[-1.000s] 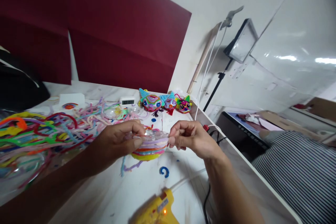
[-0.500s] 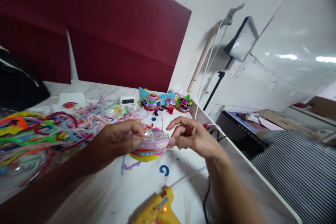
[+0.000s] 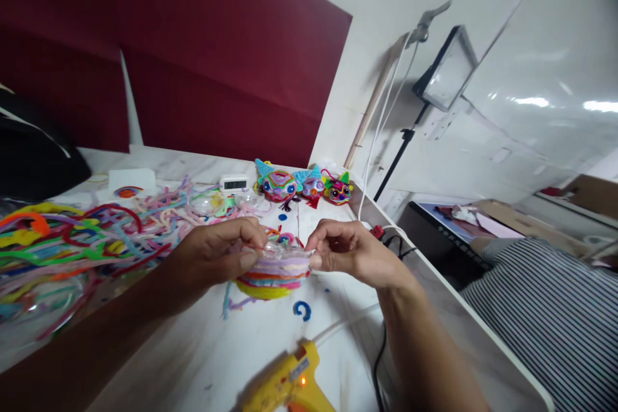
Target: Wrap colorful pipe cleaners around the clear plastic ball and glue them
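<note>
the left hand [image 3: 208, 256] and right hand [image 3: 356, 256] are pinching opposite edges of the banded piece [image 3: 277, 275], likely steadying it while leaving its bands uncovered.

Ball [image 3: 280, 252]: rounded, clear on top
Fuzzy strips [image 3: 273, 277]: lilac, orange, blue, pink, yellow, layered, yellow lowest
Place: between left hand [image 3: 250, 251] and right hand [image 3: 316, 254], pinched at opposite sides

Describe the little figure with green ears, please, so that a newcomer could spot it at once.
Find the big dark red sheet on the wall. Below its lower right corner, three small decorated figures sit in a row. Choose the rightmost figure: only it has green ears, its neighbours' being blue.
</note>
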A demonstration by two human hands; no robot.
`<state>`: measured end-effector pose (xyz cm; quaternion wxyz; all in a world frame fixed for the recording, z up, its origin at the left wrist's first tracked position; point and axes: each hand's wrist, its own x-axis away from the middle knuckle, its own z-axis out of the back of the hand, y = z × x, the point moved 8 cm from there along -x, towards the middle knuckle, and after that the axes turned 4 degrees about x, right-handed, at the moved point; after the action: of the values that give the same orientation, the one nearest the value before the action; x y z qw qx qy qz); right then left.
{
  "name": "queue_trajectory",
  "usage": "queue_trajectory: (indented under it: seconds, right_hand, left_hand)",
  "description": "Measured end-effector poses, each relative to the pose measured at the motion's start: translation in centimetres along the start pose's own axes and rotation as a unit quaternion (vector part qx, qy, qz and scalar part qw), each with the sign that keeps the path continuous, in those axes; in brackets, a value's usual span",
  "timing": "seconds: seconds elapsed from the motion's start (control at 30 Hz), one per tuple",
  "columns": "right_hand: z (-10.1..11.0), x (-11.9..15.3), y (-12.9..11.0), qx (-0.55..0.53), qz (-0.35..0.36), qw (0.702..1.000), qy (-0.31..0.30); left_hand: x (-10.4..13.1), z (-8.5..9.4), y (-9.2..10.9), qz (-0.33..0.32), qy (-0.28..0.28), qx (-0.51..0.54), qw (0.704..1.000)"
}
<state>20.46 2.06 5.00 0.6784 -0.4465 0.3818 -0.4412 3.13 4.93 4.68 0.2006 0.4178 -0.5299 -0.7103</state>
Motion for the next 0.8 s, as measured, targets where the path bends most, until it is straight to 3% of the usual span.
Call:
queue_trajectory:
  seconds: [0.1, 0.27, 0.5, 0.67, 0.8]
  right_hand:
    - [0.0, -0.1, -0.6, 0.022, 0.044, 0.999, -0.005]
    - [-0.7, -0.3, 0.7, -0.063, -0.015, 0.997, -0.045]
    - [-0.3, -0.5, 1.0, -0.071, -0.019, 0.997, -0.012]
    - [-0.4, -0.6, 1.1, -0.049, -0.019, 0.999, 0.009]
    - [-0.8, -0.5, 0.8, -0.007, -0.001, 1.0, 0.024]
  left_hand:
    - [-0.1, 0.2, -0.4, -0.007, -0.004, 0.021, 1.0]
    - [-0.2, 0.2, -1.3, -0.005, 0.0, 0.056, 0.998]
    - [-0.8, 0.5, -2.9, 0.03, -0.014, 0.092, 0.995]
    - [-1.0, 1.3, -3.0, 0.051, 0.005, -0.017, 0.999]
    - [-0.7, 0.0, -1.2, 0.008, 0.019, -0.16, 0.987]
